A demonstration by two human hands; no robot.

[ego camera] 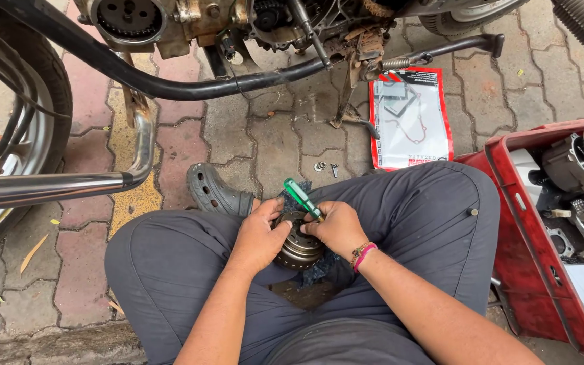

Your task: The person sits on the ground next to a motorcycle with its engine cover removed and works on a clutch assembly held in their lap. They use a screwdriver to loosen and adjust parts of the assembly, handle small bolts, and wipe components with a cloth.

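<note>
**Clearly a heavy metal part, steadied in the lap**

Clearly the round metal drum (297, 247) is the thing in hand: a ribbed, greasy engine part resting between my knees on a dark rag (319, 267). I judge it heavy and rigid, not fragile, but slick with oil, so the ribbed outer rim looks the safest place to grip it. My left hand (259, 236) is cupped round its left side, fingers curled against the rim. My right hand (338, 228) is closed on a green-handled screwdriver (301, 197), whose tip goes down into the top of the drum; I cannot see the tip itself.

Beyond my knees lies a floor of interlocking paving stones (272, 145), uneven and dusty, with two small loose metal bits (326, 167) on it that could easily roll into a joint. A grey clog (214, 191) shows just left of the drum. Farther off stands a motorcycle (238, 27) with its engine open, its chrome exhaust pipe (49, 184) running along the left. A flat red-edged gasket packet (410, 118) lies far right, and a red crate (542, 223) of engine parts sits close on my right, so elbow room there is tight.
</note>
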